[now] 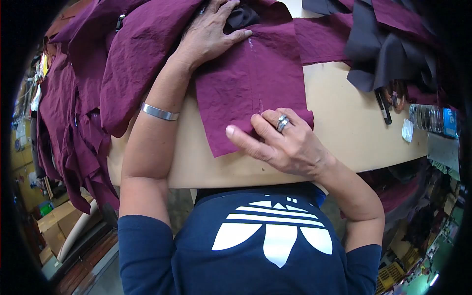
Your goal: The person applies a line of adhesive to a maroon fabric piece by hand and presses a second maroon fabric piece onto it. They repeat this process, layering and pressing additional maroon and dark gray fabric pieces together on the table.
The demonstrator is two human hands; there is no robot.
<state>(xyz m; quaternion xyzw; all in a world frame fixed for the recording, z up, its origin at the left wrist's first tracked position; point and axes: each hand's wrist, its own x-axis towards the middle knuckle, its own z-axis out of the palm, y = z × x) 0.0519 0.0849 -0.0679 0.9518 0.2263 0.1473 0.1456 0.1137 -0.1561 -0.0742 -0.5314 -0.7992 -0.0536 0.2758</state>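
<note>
Plum-coloured cloth (278, 54) lies as a panel on the pale counter (351, 130), its near corner close to the front edge, with faint white marks (261, 104) along it. The left hand (210, 32) rests on it, thumb spread away from the fingers, pressing rather than clasping; the fingers reach the top edge of the view, so their tips are partly lost. The right hand (282, 135) lies on the panel's near part, index finger and thumb partly extended, the other fingers curled under; whether its grip pinches anything beneath is impossible to tell. More plum fabric (147, 54) is heaped at left, running out of view. At right, dark cloth (393, 54) covers much of what may be a pair of looped handles (397, 92). The navy shirt (211, 265) carries a white three-leaf Adidas mark (282, 241), its lettering too foreshortened to read. A clear bottle (425, 117) has a blue label (450, 122), illegible here.
</note>
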